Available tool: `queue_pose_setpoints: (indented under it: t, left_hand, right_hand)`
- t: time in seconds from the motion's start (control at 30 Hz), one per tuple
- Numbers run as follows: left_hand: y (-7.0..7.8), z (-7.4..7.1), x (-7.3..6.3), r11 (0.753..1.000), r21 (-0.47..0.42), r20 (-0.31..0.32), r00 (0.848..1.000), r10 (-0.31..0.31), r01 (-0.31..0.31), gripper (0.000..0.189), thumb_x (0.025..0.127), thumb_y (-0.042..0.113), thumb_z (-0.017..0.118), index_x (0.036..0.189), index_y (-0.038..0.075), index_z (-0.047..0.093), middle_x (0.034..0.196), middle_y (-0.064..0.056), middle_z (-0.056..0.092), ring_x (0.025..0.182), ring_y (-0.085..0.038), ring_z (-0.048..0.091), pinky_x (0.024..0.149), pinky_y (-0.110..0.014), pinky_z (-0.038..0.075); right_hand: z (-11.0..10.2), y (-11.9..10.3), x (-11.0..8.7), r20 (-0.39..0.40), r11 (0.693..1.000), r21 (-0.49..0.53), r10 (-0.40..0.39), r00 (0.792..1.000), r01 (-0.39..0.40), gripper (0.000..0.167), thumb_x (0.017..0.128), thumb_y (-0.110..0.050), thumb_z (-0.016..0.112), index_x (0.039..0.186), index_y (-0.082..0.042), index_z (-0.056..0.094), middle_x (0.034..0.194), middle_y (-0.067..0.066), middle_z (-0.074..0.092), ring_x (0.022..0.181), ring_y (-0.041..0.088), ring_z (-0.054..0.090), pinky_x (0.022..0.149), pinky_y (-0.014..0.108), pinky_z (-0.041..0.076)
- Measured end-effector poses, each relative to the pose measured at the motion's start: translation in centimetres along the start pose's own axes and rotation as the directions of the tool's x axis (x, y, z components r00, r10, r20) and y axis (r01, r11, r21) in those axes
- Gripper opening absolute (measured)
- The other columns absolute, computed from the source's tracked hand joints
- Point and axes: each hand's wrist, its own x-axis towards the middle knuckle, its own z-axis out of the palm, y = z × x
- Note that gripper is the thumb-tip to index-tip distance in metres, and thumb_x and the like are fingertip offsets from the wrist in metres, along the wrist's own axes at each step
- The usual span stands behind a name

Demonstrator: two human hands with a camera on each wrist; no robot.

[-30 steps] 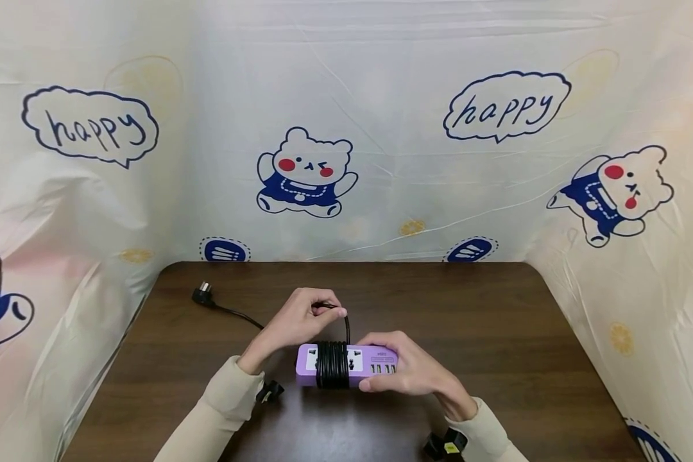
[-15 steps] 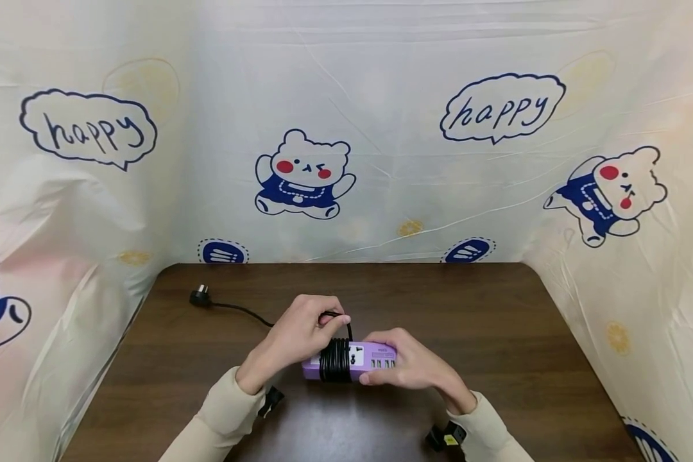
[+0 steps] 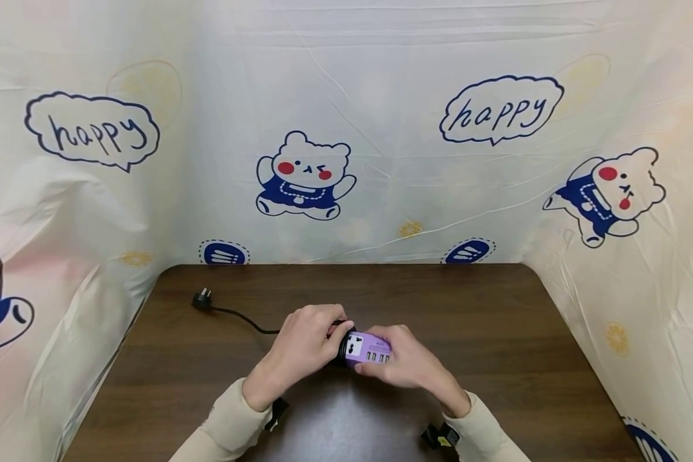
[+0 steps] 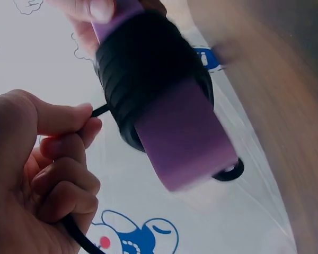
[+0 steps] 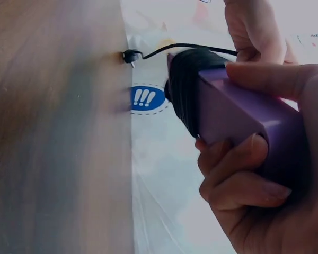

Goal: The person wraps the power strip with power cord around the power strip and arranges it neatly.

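Note:
A purple power strip (image 3: 372, 350) with white sockets and USB ports is held above the table by my right hand (image 3: 410, 359), thumb on the near side and fingers round the far side. Its black cord (image 4: 153, 63) is wound in several tight turns about the strip's middle. My left hand (image 3: 308, 340) pinches the cord between thumb and forefinger close to the coil; in the left wrist view the other fingers curl round the trailing length. That loose end runs left to a black plug (image 3: 202, 299) lying on the table. In the head view my left hand hides the strip's left end.
The brown wooden table (image 3: 468, 301) spreads around both hands. A pale printed curtain (image 3: 393, 192) with bears and "happy" bubbles hangs behind it and along both sides. Black wrist cameras (image 3: 440, 436) sit at the cuffs.
My left hand has come nearer and slightly right with the cord, down over the strip's left end. The strip has tilted and risen a little in my right hand. The plug has barely shifted.

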Motion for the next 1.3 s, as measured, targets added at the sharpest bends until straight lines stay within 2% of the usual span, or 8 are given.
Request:
queue_pose_setpoints:
  t: [0.27,0.37,0.57,0.8,0.87,1.0,1.17,1.3]
  left_hand:
    - [0.7,0.4,-0.4,1.0,0.009,-0.097,0.995,-0.013,0.014,0.017,0.097,0.018,0.079,0.085,0.019,0.068,0.066,0.014,0.047,0.057,-0.002,0.041,0.05,-0.021,0.033]
    - [1.2,0.5,-0.5,0.999,-0.007,-0.129,0.991,-0.04,0.039,0.017,0.098,0.019,0.078,0.084,0.019,0.068,0.066,0.014,0.047,0.057,-0.002,0.042,0.05,-0.021,0.034]
    - [2.1,1.0,-0.5,0.989,-0.085,-0.124,0.984,-0.13,0.12,0.013,0.103,0.018,0.071,0.091,0.013,0.072,0.068,0.01,0.058,0.057,-0.003,0.045,0.052,-0.022,0.039]
    - [2.5,1.7,-1.3,0.972,-0.16,-0.118,0.975,-0.189,0.169,0.034,0.109,0.023,0.061,0.076,0.021,0.055,0.058,0.015,0.035,0.052,0.0,0.035,0.048,-0.021,0.03]
    - [2.5,1.8,-1.6,0.967,-0.194,-0.123,0.974,-0.189,0.163,0.037,0.111,0.024,0.058,0.074,0.021,0.051,0.058,0.016,0.033,0.051,0.002,0.033,0.047,-0.021,0.029]
    - [2.4,2.2,-2.5,0.952,-0.274,-0.146,0.973,-0.18,0.135,0.034,0.112,0.022,0.055,0.078,0.021,0.054,0.062,0.017,0.036,0.053,0.003,0.036,0.05,-0.019,0.033]
    - [2.1,3.2,-3.2,0.927,-0.366,-0.18,0.972,-0.151,0.077,0.029,0.113,0.016,0.053,0.085,0.019,0.06,0.066,0.015,0.04,0.058,0.003,0.041,0.055,-0.02,0.041]
    - [2.0,4.1,-3.4,0.9,-0.435,-0.217,0.967,-0.131,0.024,0.029,0.112,0.011,0.053,0.084,0.018,0.06,0.067,0.013,0.041,0.059,0.004,0.04,0.055,-0.018,0.04]
  right_hand:
    - [0.0,-0.8,0.2,-0.104,0.998,-0.025,0.058,0.993,-0.061,0.037,0.084,-0.033,0.089,0.114,-0.015,0.076,0.088,-0.008,0.071,0.07,0.007,0.063,0.059,0.027,0.053]
    - [-0.1,-1.0,0.2,-0.155,0.998,-0.026,0.059,0.986,-0.064,0.038,0.083,-0.032,0.089,0.115,-0.016,0.077,0.089,-0.008,0.072,0.07,0.008,0.062,0.058,0.027,0.052]
    - [0.1,-1.2,0.2,-0.292,0.999,-0.049,0.008,0.956,-0.024,0.039,0.08,-0.028,0.091,0.114,-0.015,0.077,0.087,-0.006,0.072,0.066,0.006,0.06,0.056,0.026,0.05]
    - [-0.3,-1.0,0.3,-0.37,1.0,0.017,0.03,0.929,-0.026,0.04,0.08,-0.026,0.092,0.115,-0.015,0.076,0.087,-0.003,0.073,0.068,0.01,0.062,0.058,0.028,0.052]
    - [-0.7,-0.8,0.2,-0.401,0.999,0.034,0.042,0.915,-0.031,0.04,0.08,-0.025,0.093,0.115,-0.015,0.077,0.089,-0.001,0.074,0.07,0.012,0.063,0.06,0.028,0.052]
    - [-1.2,-0.4,0.1,-0.442,0.996,0.079,0.076,0.894,-0.045,0.042,0.079,-0.025,0.092,0.117,-0.015,0.077,0.091,0.001,0.074,0.072,0.015,0.063,0.062,0.029,0.052]
    - [-1.3,-0.3,0.1,-0.454,0.99,0.128,0.104,0.885,-0.051,0.043,0.08,-0.026,0.092,0.119,-0.014,0.076,0.094,0.004,0.075,0.074,0.018,0.064,0.062,0.031,0.054]
    - [-1.2,-0.5,0.1,-0.468,0.987,0.15,0.124,0.875,-0.059,0.044,0.08,-0.025,0.092,0.119,-0.013,0.076,0.096,0.005,0.075,0.076,0.02,0.065,0.064,0.031,0.054]
